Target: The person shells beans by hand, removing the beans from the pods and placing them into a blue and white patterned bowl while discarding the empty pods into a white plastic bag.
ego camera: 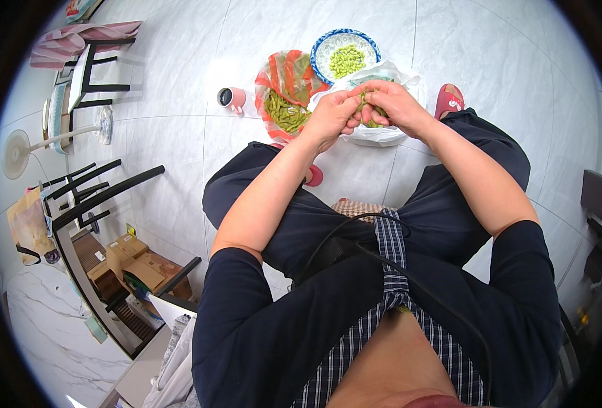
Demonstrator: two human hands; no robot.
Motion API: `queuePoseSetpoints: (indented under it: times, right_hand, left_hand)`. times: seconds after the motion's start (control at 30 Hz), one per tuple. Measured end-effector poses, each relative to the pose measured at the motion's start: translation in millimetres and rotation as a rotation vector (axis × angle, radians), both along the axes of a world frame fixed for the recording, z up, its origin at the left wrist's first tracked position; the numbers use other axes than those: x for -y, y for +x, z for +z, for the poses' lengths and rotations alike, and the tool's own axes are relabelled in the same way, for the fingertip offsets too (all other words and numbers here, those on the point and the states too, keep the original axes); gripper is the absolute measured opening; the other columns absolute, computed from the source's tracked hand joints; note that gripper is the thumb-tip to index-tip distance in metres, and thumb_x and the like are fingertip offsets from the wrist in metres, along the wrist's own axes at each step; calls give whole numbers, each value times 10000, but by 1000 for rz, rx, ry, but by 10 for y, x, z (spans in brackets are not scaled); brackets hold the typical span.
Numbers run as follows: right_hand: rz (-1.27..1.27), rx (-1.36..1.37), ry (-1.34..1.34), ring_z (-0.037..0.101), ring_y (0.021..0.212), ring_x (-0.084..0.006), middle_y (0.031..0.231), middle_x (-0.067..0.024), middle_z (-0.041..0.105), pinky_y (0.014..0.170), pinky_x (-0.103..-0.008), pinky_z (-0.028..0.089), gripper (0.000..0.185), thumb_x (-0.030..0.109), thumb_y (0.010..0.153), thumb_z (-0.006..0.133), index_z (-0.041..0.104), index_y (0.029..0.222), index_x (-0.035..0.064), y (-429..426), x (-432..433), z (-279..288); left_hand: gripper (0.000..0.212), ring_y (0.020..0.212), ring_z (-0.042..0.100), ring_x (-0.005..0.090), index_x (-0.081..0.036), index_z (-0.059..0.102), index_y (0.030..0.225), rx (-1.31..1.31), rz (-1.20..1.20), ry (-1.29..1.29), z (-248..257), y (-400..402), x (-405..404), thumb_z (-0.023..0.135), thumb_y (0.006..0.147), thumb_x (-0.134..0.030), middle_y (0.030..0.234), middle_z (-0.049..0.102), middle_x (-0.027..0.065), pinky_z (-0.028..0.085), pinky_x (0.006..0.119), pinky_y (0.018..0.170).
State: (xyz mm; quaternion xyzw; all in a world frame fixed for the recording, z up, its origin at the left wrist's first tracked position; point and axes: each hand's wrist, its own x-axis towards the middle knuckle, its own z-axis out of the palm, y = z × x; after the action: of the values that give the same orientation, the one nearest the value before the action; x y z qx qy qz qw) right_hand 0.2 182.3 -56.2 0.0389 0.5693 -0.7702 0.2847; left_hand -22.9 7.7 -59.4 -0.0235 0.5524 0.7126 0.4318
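My left hand [333, 116] and my right hand [393, 104] meet above a white plastic bag [377, 136]. Their fingertips pinch a green soybean pod [364, 97], partly hidden by the fingers. Green pods or shells [378, 120] show in the white bag below. To its left, a red-striped plastic bag [293, 66] is open on many whole soybean pods [283, 113]. Beyond the hands is a blue-rimmed patterned bowl [323, 47], with shelled green beans [347, 60] lying in its middle.
A pink mug [236, 97] with dark contents stands on the tiled floor [178, 76] left of the bags. My slippers [449, 100] flank the work area. Farther left are a standing fan [18, 153], black-framed chairs [89, 76] and cardboard boxes [150, 273].
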Motion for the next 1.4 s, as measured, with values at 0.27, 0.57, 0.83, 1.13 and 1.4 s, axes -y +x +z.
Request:
queuePoseSetpoints:
  times: [0.27,0.57,0.83,1.13,1.4]
  right_hand:
    - [-200,-17,145,390,471,-52,664,-20,556,430,-195,288,283,145,900,424,582,1099,20,-58,-95,-49]
    - [-94,235,96,312,402,-52,605,-8,480,360,-215,200,462,434,960,362,458,1235,75,-49,-126,-27]
    - [132,251,-45,369,429,-61,647,-19,515,366,-192,203,575,600,935,290,527,1028,84,-26,-33,6]
    - [72,123,-2,409,453,-36,634,8,522,368,-187,219,229,286,906,538,541,818,75,-54,-65,-44]
    - [55,179,-9,438,464,-37,656,8,548,376,-180,229,102,175,875,544,546,870,73,-66,-115,-74]
  left_hand:
    - [207,666,512,70,6,588,1053,97,159,8,-27,-63,54,532,930,-151,770,563,12,421,178,545]
    - [223,612,445,58,-15,649,1036,-67,95,-125,-41,-107,116,590,899,-180,693,511,-41,364,189,542]
    - [186,594,430,36,-63,672,974,-401,-32,-292,22,22,-3,672,824,-173,702,564,-40,343,186,539]
    - [154,573,452,63,-41,570,947,-80,205,-102,-22,-94,75,617,872,-168,665,511,-19,359,192,533]
    - [228,616,480,52,-12,641,1070,-422,-34,-302,55,-90,83,601,878,-128,736,579,10,381,196,546]
